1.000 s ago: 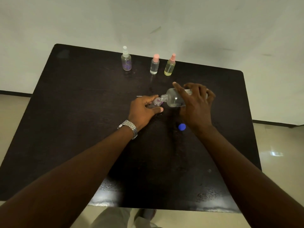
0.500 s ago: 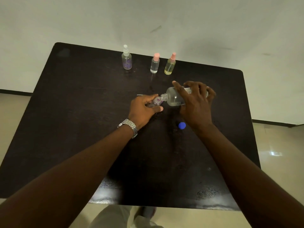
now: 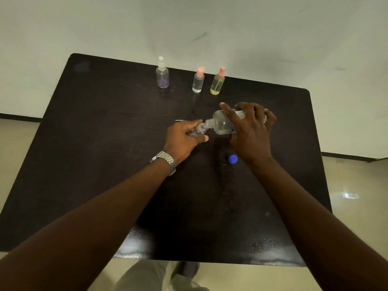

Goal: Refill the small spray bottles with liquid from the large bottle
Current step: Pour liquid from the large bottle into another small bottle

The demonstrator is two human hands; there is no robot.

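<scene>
Two hands mid-pour at table centre: right hand (image 3: 251,131) wrapped around tilted large bottle (image 3: 223,124), left hand (image 3: 182,139) gripping small open bottle (image 3: 198,131), necks touching. Next, I judge: level off before overflow.

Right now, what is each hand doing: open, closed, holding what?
Left hand: closed around the small bottle, uncapped.
Right hand: closed around the large bottle, tipped with its neck at the small bottle's mouth.
</scene>
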